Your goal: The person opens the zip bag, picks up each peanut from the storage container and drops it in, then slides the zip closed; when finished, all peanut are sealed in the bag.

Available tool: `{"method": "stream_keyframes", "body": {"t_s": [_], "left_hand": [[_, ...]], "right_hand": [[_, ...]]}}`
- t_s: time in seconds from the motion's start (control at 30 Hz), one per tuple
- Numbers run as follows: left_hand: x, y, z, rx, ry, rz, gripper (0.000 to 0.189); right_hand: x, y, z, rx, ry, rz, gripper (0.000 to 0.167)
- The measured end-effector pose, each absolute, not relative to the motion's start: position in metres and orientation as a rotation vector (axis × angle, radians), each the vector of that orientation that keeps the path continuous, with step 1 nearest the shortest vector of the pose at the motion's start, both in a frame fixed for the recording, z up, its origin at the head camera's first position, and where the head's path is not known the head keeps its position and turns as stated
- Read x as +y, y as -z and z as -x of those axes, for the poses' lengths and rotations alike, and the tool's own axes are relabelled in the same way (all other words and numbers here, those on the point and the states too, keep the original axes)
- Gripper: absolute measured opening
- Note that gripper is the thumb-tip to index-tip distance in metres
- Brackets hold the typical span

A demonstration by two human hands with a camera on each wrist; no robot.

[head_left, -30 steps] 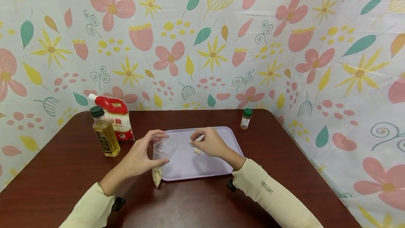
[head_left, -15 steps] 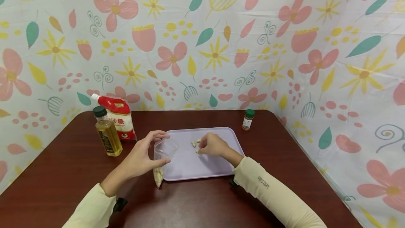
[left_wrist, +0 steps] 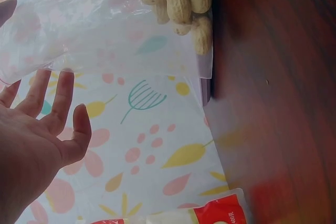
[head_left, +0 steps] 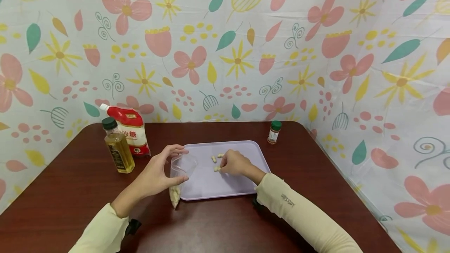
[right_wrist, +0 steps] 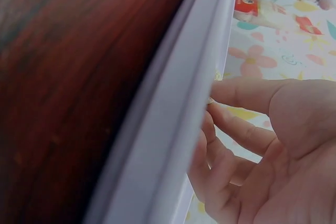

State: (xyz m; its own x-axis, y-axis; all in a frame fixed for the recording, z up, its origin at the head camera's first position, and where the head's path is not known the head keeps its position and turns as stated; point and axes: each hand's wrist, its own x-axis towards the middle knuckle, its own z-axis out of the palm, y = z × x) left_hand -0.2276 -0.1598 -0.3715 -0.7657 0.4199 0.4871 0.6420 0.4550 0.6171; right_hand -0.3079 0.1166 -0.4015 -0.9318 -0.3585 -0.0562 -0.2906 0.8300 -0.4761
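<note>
My left hand (head_left: 159,171) holds a clear plastic bag (head_left: 184,164) by its spread mouth, thumb on the near side and fingers on the far side. Peanuts (left_wrist: 178,1) fill the bag's bottom corner, which hangs by the left edge of the lilac tray (head_left: 200,190). Over the middle of that tray, my right hand (head_left: 236,163) reaches down and pinches a peanut (head_left: 216,169) between thumb and index finger. Two more peanuts lie just beyond it, one (head_left: 213,159) to the left and one (head_left: 220,155) partly behind the hand.
A bottle of yellow oil (head_left: 120,153) with a dark cap and a red-and-white sugar pouch (head_left: 135,132) stand at the back left. Past the tray's far right corner is a small green-capped jar (head_left: 274,132). A flowered curtain (head_left: 225,50) borders the brown table (head_left: 211,229).
My right hand has come down to the tray and uncovered peanuts lying there; the pinched one has shifted slightly left. My left hand and the bag have stayed in place.
</note>
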Motion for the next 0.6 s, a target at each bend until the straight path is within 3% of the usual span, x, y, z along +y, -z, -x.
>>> {"method": "stream_keyframes", "body": {"t_s": [0.6], "left_hand": [[-0.1592,0.3728,0.2279,-2.432,1.192,0.941,0.071]], "right_hand": [[0.1205,0.3994,0.3055,2.931,1.069,0.821,0.015]]}}
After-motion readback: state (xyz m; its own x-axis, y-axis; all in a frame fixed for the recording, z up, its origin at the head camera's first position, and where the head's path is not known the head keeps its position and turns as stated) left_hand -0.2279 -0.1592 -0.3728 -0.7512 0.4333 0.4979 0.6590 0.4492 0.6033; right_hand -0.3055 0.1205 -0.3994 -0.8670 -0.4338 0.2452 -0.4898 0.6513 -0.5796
